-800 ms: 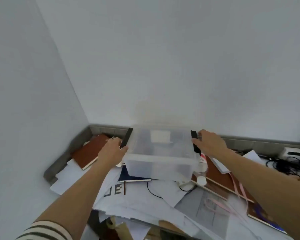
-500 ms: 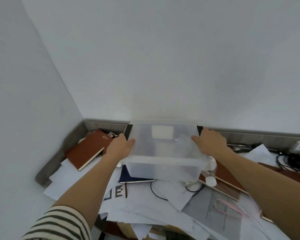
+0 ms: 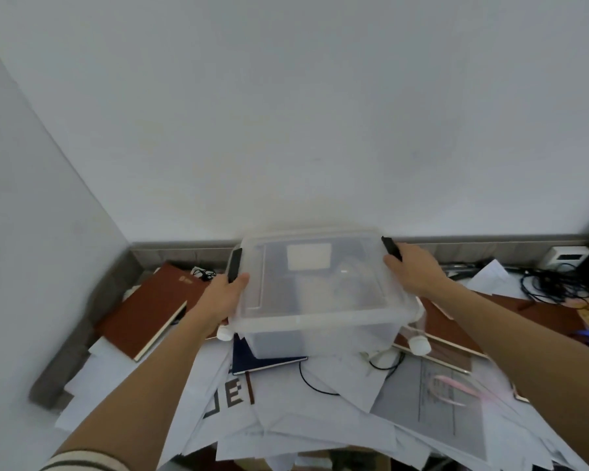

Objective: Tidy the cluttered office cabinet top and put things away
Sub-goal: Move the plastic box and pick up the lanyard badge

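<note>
— Where is the translucent lidded plastic box (image 3: 320,294)?
— Between both hands, over the heap of loose white papers (image 3: 286,419). The left hand (image 3: 223,295) grips its left edge, thumb on the lid; the right hand (image 3: 413,270) clasps the right edge by the black latch (image 3: 391,248).
— And outside the left fingers?
— A brown hardcover notebook (image 3: 150,307), just beside them.

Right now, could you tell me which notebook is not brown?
The navy notebook poking out beneath the front of the clear box; the left notebook and the right notebook are both reddish brown.
</note>
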Motion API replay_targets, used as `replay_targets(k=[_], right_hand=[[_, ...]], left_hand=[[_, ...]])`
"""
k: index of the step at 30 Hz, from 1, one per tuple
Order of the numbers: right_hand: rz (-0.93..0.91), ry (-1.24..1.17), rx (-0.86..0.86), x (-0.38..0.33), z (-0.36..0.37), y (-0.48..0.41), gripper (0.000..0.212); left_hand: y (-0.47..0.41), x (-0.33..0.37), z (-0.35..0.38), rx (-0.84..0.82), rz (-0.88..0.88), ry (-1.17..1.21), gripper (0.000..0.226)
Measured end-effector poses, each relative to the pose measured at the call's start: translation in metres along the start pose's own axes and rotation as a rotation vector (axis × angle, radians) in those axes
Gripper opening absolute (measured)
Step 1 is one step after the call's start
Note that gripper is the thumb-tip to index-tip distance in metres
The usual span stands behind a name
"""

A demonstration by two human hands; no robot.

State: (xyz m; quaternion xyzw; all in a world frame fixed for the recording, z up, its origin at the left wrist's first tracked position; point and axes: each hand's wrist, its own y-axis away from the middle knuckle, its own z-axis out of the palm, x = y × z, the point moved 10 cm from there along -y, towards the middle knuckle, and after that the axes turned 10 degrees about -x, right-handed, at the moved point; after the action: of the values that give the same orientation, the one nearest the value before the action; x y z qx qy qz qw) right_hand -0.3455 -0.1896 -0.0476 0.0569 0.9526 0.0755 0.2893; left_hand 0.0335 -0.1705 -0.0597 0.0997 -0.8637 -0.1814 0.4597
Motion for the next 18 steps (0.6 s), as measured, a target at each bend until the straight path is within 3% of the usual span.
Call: replay_targets(k=[6, 9, 12, 15, 18], right_hand=[[-0.002, -0.559, -0.039, 0.027, 0.006, 0.011, 0.032], [0.007, -0.581, -0.062, 0.025, 0.009, 0.012, 0.037], [0.096, -0.235, -0.002, 0.031, -0.003, 0.015, 0.071], [0.098, 0.137, 0.136, 0.02, -0.022, 0.023, 0.071], [0.02, 0.36, 0.234, -0.011, -0.028, 0.034, 0.061]], left_hand=[[-0.001, -0.008, 0.005, 0.009, -0.007, 0.255, 0.033], [0.0, -0.015, 0.003, 0.042, 0.015, 0.353, 0.059], [-0.002, -0.004, -0.017, 0.176, 0.108, 0.002, 0.092], [0.012, 0.027, -0.029, 0.394, 0.213, -0.539, 0.073], [0.016, 0.035, -0.026, 0.425, 0.219, -0.679, 0.045]])
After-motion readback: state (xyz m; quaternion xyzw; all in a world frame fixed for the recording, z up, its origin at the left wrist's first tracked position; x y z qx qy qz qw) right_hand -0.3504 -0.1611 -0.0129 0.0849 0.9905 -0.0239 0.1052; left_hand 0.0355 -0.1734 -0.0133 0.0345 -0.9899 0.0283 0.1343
